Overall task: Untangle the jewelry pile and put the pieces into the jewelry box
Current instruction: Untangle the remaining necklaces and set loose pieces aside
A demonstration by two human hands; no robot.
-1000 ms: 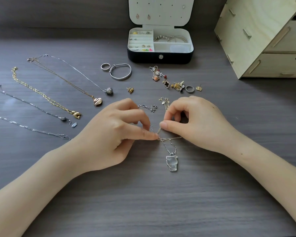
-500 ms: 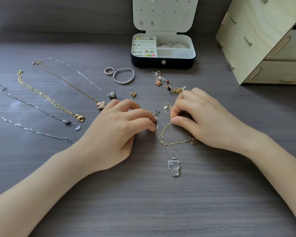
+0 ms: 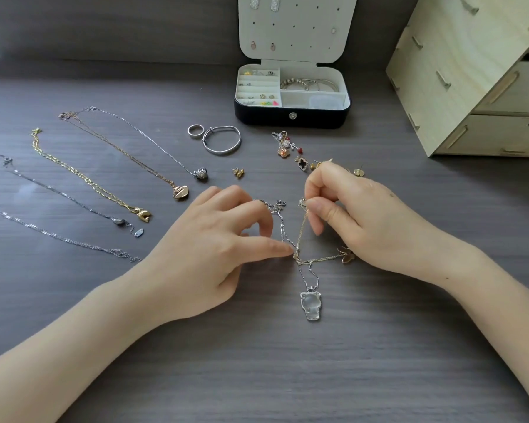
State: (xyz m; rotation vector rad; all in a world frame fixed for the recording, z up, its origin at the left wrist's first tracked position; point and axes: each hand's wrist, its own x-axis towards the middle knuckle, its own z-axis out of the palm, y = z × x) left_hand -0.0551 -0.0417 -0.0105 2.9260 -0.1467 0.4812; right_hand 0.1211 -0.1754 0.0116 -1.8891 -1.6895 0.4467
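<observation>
Grey wood-grain desk (image 3: 379, 377) under us, and the jewelry box (image 3: 292, 117) stands open at the back, its lid up and its trays partly filled. A pale wooden drawer unit (image 3: 471, 87) sits to its right.

Front and centre, we have the tangle. Our right hand (image 3: 364, 218) has its grip pinched on the gold chain (image 3: 301, 230), thumb and forefinger holding the upper end just off the desk. Our left hand (image 3: 208, 248) has its thumb tip against the spot where the gold chain crosses the silver chain (image 3: 283, 232). The fingers are curled above it, and we cannot tell whether that grip holds anything. Below the crossing, the clear pendant (image 3: 310, 305) lies flat on the desk.

Off to the left, five necklaces (image 3: 89, 184) lie stretched out side by side. A ring (image 3: 195, 130) and a bangle (image 3: 222, 140) sit just in front of the box, and loose earrings (image 3: 287, 145) lie beyond our right hand.
</observation>
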